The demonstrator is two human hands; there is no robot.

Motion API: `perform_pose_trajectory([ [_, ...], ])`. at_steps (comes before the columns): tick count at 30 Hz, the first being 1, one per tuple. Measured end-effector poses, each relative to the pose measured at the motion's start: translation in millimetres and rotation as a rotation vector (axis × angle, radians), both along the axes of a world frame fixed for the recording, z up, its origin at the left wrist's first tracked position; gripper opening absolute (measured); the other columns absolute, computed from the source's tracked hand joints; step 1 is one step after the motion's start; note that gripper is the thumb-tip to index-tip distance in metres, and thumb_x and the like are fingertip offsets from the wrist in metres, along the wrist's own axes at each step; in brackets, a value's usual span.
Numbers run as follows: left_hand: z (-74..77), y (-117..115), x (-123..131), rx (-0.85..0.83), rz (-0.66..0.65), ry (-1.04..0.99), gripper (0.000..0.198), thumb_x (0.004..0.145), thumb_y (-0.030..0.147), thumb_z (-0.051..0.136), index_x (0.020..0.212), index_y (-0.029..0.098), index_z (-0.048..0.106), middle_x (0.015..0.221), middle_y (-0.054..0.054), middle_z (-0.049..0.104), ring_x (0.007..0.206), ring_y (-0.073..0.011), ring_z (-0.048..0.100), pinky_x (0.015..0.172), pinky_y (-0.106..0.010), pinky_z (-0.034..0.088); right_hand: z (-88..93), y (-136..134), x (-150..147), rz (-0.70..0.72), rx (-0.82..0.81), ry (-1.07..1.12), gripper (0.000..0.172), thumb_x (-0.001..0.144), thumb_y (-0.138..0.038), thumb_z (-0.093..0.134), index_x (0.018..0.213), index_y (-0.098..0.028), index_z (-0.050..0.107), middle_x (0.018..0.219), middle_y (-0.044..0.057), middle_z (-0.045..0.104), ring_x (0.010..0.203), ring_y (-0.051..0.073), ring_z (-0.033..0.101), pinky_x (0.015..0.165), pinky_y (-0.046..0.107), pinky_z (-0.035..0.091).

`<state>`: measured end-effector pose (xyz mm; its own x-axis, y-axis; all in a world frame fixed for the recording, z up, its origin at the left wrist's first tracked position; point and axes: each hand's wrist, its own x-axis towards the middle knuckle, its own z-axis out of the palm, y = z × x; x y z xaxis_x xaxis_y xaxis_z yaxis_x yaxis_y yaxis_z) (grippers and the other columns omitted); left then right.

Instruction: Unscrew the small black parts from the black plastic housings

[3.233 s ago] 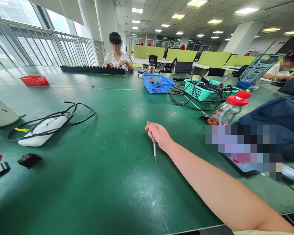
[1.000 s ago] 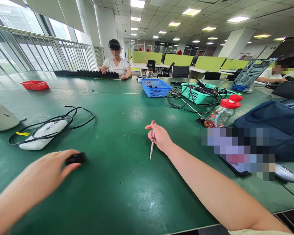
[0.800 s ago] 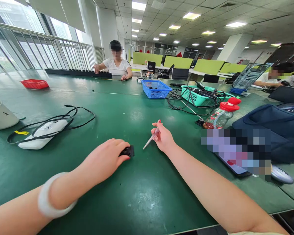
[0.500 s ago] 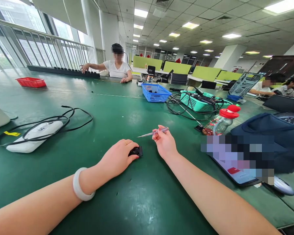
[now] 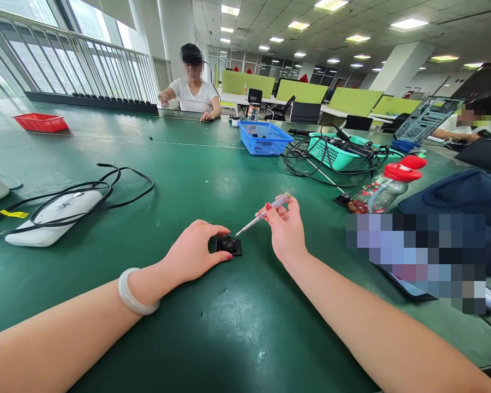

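Observation:
A small black rectangular part (image 5: 229, 246) lies on the green tabletop (image 5: 180, 338); its exact kind is unclear. My left hand (image 5: 196, 248) steadies it from the left, thumb along the near side and fingers at the far side. In my right hand (image 5: 286, 226) is a slim screwdriver (image 5: 265, 212) with a clear handle, pinched between thumb and fingers. Its shaft slopes down to the left, and the tip is at the far right corner of the black part. Whether the tip touches it I cannot tell.
To the left lies a white device (image 5: 55, 218) wrapped in a black cable. Beyond my hands are a blue basket (image 5: 265, 139), a green basket (image 5: 339, 155) of cables and a red tray (image 5: 40, 122). A red-lidded jar (image 5: 387, 188) stands right. Across the table sits a person (image 5: 194, 95).
My right hand has tilted the screwdriver more steeply and brought its tip to the black part. My left fingers have spread, showing more of the part. The view has tipped downward.

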<state>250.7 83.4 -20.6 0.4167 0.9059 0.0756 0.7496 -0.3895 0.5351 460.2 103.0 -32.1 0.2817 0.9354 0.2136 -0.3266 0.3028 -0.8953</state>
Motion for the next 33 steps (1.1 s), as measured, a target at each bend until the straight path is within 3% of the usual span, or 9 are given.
perform_pose_trajectory([
  [3,0.2,0.9,0.0,0.005,-0.037,0.005,0.032,0.08,0.044,0.073,0.109,0.029,0.073,0.106,-0.001,0.075,0.109,-0.0269,0.058,0.098,-0.043,0.049,-0.9,-2.0,-1.6,0.039,0.018,-0.022,0.051,0.068,-0.043,0.084,0.099,-0.028,0.046,0.074,-0.009,0.059,0.074,0.013,0.066,0.083,0.037,0.058],
  [11,1.8,0.8,0.0,0.008,-0.027,0.001,0.031,0.08,0.044,0.072,0.108,0.03,0.073,0.099,-0.001,0.074,0.105,-0.0268,0.057,0.094,-0.041,0.05,-0.5,-4.8,0.6,0.113,0.092,-0.126,0.044,0.075,-0.046,0.079,0.103,-0.031,0.048,0.076,-0.008,0.063,0.073,0.016,0.069,0.087,0.043,0.059],
  [14,1.0,0.9,0.3,0.023,-0.034,0.006,0.031,0.08,0.043,0.072,0.108,0.031,0.074,0.097,-0.001,0.074,0.103,-0.0263,0.058,0.092,-0.041,0.05,3.2,-11.3,0.2,0.136,0.14,-0.216,0.042,0.081,-0.045,0.075,0.111,-0.033,0.05,0.08,-0.005,0.066,0.078,0.018,0.071,0.09,0.046,0.058],
  [18,-0.8,1.5,0.4,0.04,-0.052,0.001,0.031,0.081,0.042,0.072,0.11,0.03,0.073,0.1,-0.002,0.074,0.105,-0.026,0.058,0.095,-0.041,0.05,6.8,-18.0,0.1,0.098,0.171,-0.287,0.056,0.084,-0.042,0.074,0.131,-0.037,0.045,0.084,-0.003,0.069,0.082,0.021,0.071,0.095,0.05,0.056],
  [21,-1.4,1.6,0.0,0.039,-0.065,-0.002,0.032,0.081,0.042,0.072,0.111,0.029,0.073,0.103,-0.002,0.074,0.108,-0.0265,0.058,0.097,-0.042,0.049,7.9,-18.4,1.4,0.085,0.158,-0.339,0.055,0.085,-0.042,0.073,0.133,-0.037,0.046,0.086,-0.001,0.07,0.087,0.023,0.071,0.1,0.052,0.054],
  [27,-1.1,1.1,-0.3,0.049,-0.078,0.001,0.032,0.082,0.041,0.071,0.111,0.028,0.072,0.105,-0.002,0.074,0.109,-0.0268,0.058,0.099,-0.043,0.049,7.5,-10.6,5.4,0.128,0.12,-0.242,0.046,0.088,-0.041,0.068,0.131,-0.037,0.051,0.102,0.001,0.072,0.094,0.022,0.072,0.103,0.053,0.052],
  [33,0.5,1.3,0.6,0.009,-0.071,-0.007,0.032,0.082,0.042,0.07,0.111,0.029,0.072,0.106,-0.002,0.074,0.11,-0.0272,0.058,0.099,-0.044,0.049,1.1,-1.2,9.1,0.096,0.034,-0.175,0.047,0.084,-0.035,0.071,0.127,-0.034,0.052,0.089,-0.004,0.071,0.08,0.019,0.074,0.099,0.051,0.056],
])
